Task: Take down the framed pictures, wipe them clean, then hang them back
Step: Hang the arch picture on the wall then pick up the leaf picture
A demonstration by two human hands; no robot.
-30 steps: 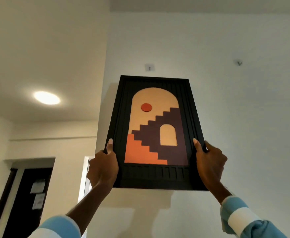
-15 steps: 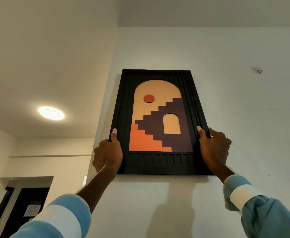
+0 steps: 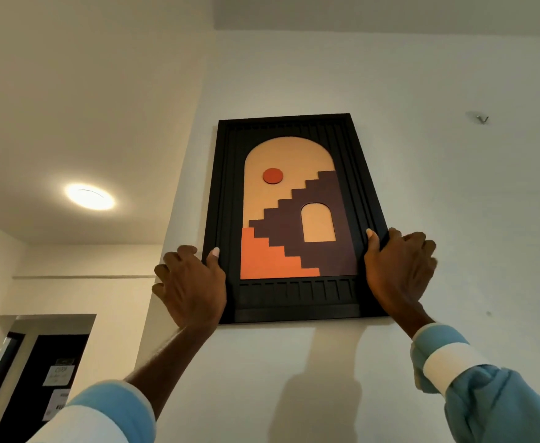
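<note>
A black-framed picture (image 3: 294, 302) with an orange arch, a red disc and dark stairs lies flat against the white wall, high above me. My left hand (image 3: 192, 286) holds its lower left edge, thumb on the front and fingers spread against the wall beside it. My right hand (image 3: 396, 270) grips the lower right edge, thumb on the front and fingers curled behind the side. The hook that was above the frame is hidden behind it.
A bare metal hook (image 3: 482, 118) sticks out of the wall to the upper right. A round ceiling lamp (image 3: 90, 196) glows at the left. Below it stands a dark door (image 3: 38, 378) with paper notes on it.
Both hands raised the picture up the wall until it covered the small hook above it. The frame now sits flush, and my left fingers have spread out.
</note>
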